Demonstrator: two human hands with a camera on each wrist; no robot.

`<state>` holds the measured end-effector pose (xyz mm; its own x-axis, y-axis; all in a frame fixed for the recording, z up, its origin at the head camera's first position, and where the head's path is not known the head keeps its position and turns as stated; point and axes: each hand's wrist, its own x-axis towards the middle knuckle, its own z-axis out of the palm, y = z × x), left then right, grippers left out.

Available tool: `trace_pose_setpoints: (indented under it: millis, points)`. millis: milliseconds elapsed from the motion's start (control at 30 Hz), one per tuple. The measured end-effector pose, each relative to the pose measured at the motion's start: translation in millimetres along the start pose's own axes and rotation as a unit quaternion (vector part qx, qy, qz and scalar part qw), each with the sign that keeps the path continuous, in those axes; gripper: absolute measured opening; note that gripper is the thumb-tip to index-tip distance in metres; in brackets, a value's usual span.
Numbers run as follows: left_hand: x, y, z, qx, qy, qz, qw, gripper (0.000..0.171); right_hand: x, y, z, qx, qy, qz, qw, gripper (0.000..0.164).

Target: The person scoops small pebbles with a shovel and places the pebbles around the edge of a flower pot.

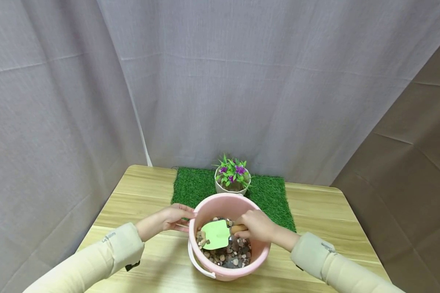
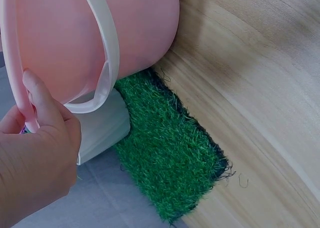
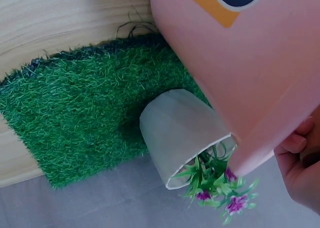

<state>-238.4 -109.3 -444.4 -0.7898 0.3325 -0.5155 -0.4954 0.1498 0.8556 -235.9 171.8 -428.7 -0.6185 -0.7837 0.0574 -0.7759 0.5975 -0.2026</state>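
A pink bucket (image 1: 196, 205) stands on the table, pebbles (image 1: 229, 257) covering its bottom. At its left rim, my left hand (image 1: 173, 217) pinches the edge between thumb and fingers, as the left wrist view shows. Inside the bucket, my right hand (image 1: 258, 226) grips the wooden handle (image 1: 237, 229) of a small trowel with a light green blade (image 1: 217, 235). The blade lies low among the pebbles, a few stones at its left tip. The right wrist view shows part of the right hand (image 3: 300, 170) behind the bucket wall; the blade is hidden there.
Behind the bucket, a white pot (image 3: 180, 128) with purple flowers (image 1: 234, 171) sits on a green artificial grass mat (image 1: 269, 199). The bucket's white carrying handle (image 2: 107, 43) hangs down its side. The wood-grain table (image 1: 143, 183) borders grey curtains (image 1: 223, 101).
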Motion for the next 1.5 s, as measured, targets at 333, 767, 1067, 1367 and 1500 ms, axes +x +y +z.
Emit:
trace_pose_setpoints:
  millis: [333,767,1067,1367,1500]
  points:
    - [-1.1,0.5,0.6,0.002,0.002,0.001,1.0000,0.031,-5.5,3.7,-6.7,-0.008,0.007,0.005,1.000,0.018]
    - [0.5,-1.9,0.5,0.006,0.004,0.003,1.0000,0.033,-14.1,8.4,-15.0,0.002,0.009,0.018,1.000,0.012]
    - [-1.0,0.1,0.6,0.008,0.006,0.004,0.9999,0.035,-21.5,15.7,-21.4,0.010,0.027,0.029,0.999,0.018]
    - [-0.9,-0.7,1.2,0.007,0.008,0.003,0.9999,0.034,-30.4,25.5,-30.6,0.013,0.051,0.026,0.998,0.020]
    - [0.4,-1.4,0.2,0.003,0.005,0.003,1.0000,0.035,-34.0,31.5,-32.5,0.019,0.054,0.032,0.998,0.020]
